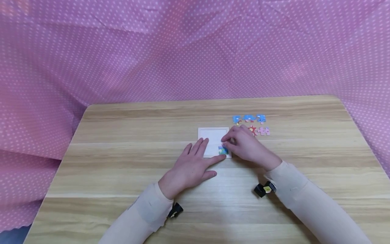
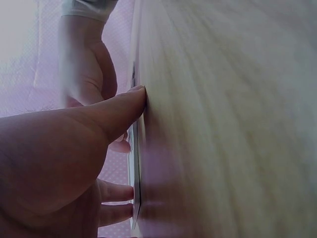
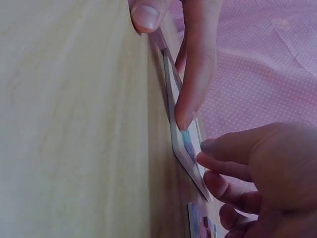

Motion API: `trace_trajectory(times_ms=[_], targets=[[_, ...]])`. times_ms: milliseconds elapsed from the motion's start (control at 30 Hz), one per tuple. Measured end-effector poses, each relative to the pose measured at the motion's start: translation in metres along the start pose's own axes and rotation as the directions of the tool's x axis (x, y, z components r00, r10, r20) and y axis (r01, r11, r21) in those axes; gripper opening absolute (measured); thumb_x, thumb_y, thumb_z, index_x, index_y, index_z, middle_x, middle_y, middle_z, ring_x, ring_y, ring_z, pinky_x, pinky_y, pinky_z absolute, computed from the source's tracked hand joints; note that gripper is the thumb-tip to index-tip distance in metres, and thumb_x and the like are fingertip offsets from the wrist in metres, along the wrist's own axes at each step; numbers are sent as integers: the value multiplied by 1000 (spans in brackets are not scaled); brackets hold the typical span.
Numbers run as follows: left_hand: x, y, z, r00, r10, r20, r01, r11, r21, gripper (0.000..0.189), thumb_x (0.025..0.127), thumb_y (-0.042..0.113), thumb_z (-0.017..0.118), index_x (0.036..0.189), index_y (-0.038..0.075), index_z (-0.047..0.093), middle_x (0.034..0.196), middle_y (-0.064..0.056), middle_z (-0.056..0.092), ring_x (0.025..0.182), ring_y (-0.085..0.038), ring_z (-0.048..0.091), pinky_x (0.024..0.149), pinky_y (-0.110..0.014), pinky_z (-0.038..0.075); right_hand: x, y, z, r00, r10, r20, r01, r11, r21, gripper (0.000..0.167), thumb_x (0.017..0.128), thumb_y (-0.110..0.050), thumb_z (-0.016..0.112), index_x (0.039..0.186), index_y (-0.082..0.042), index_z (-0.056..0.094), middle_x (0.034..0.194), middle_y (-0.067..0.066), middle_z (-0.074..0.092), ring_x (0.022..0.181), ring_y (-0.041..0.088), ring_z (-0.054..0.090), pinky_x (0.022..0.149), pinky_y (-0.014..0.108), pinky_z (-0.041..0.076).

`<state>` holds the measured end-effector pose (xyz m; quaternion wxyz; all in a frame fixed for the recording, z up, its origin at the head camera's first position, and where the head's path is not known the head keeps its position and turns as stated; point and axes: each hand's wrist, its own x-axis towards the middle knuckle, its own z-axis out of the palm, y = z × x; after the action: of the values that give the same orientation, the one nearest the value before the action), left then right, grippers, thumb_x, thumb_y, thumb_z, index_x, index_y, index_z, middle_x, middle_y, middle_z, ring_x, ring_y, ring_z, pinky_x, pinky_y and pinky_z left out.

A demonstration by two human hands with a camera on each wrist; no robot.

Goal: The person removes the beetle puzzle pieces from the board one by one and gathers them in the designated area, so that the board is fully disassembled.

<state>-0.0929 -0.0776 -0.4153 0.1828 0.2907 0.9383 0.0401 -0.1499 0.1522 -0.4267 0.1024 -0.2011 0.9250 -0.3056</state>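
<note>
A square white puzzle tray (image 1: 213,128) with a raised rim lies on the table. In its lower right corner is a blue-and-green puzzle piece (image 1: 223,150). My left hand (image 1: 190,166) is spread over the tray's lower left; several fingertips rest on the tray, the index fingertip touches the rim beside the piece, and the thumb lies on the table. My right hand (image 1: 248,145) reaches in from the right, with curled fingers and thumb pinching at the piece's upper edge. In the right wrist view the piece (image 3: 188,144) shows between both hands.
Beyond the right hand lie loose puzzle pieces: three blue ones (image 1: 249,118) in a row, with a red one (image 1: 252,130) and a pink one (image 1: 263,131) nearer. The wood-grain table (image 1: 137,135) ends at a pink dotted curtain (image 1: 195,61). Each wrist wears a small black camera.
</note>
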Motion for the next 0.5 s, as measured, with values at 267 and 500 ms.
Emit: trace_trajectory(times_ms=[267, 500], targets=[[0, 1, -1, 1000, -6, 16, 6, 1000, -2, 58, 109, 57, 54, 164, 54, 36, 181, -21, 11, 170, -40, 12, 133, -65, 21, 0, -2, -1, 1000, -16, 5, 16, 1000, -26, 10, 99, -17, 79, 104, -13, 87, 102, 1, 73, 101, 24, 52, 88, 37, 38], [0, 1, -1, 1000, -4, 10, 4, 1000, -2, 57, 110, 57, 54, 164, 54, 37, 181, -21, 12, 169, -40, 13, 132, -65, 22, 0, -3, 0, 1000, 10, -11, -10, 1000, -2, 8, 101, -15, 77, 103, -14, 84, 106, 4, 73, 102, 26, 51, 88, 38, 37]])
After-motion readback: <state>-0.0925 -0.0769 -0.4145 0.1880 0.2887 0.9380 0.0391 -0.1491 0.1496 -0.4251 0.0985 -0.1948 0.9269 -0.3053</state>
